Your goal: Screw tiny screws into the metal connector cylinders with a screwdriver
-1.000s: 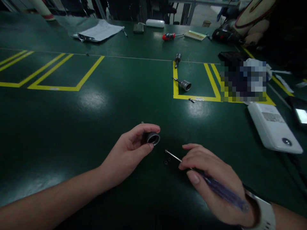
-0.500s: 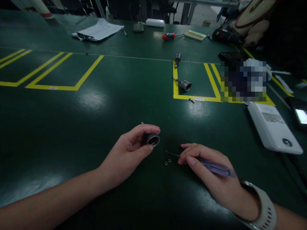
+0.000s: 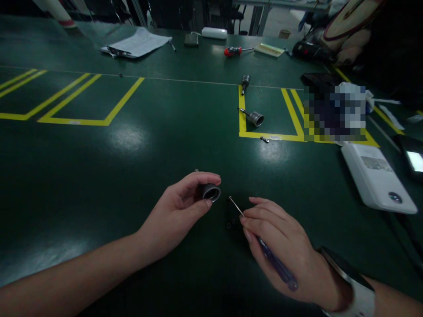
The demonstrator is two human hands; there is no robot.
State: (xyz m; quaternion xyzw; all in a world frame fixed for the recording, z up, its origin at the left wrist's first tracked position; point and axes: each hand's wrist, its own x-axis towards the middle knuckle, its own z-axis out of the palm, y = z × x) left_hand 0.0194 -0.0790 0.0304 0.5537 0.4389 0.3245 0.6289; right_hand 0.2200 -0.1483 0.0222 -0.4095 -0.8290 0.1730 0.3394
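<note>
My left hand (image 3: 181, 204) is closed around a cup-shaped metal bit (image 3: 211, 193), its open rim facing right and the end of its thin shank showing above the fingers. In my right hand (image 3: 277, 240) is a screwdriver with a translucent purple handle (image 3: 277, 266), gripped with the fingers near the blade. A small ring-like nut (image 3: 230, 198) appears to sit at the blade's tip, just right of the cup's rim. Below the tip, two small nuts (image 3: 231, 223) lie on the green table in my hand's shadow.
Two similar cup-shaped bits (image 3: 255, 118) lie by a yellow-taped box, with several small nuts (image 3: 265, 139) below. A white device (image 3: 378, 176) stands at right, beside a blurred patch. Farther back are a red screwdriver (image 3: 233, 51) and papers on a clipboard (image 3: 139, 44).
My right hand has turned, tilting the screwdriver more upright. Its tip has risen from the table, apparently with one small nut on it. My left hand stays put.
</note>
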